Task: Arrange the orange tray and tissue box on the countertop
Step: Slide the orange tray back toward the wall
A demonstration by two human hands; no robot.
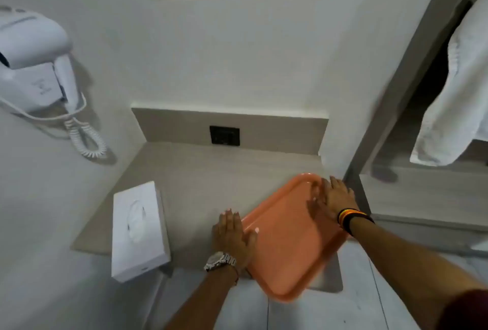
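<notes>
Orange tray [285,245] under both flat hands, white unlabelled tissue box [140,229] left

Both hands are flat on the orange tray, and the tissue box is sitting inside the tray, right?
Not quite. In the head view the tissue box sits on the countertop, left of the orange tray, apart from it. Both hands, left and right, do lie flat on the tray.

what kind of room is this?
Probably a hotel room vanity nook: a wall-mounted hair dryer with coiled cord, a tissue box on a small countertop, and white towels hanging at right.
</notes>
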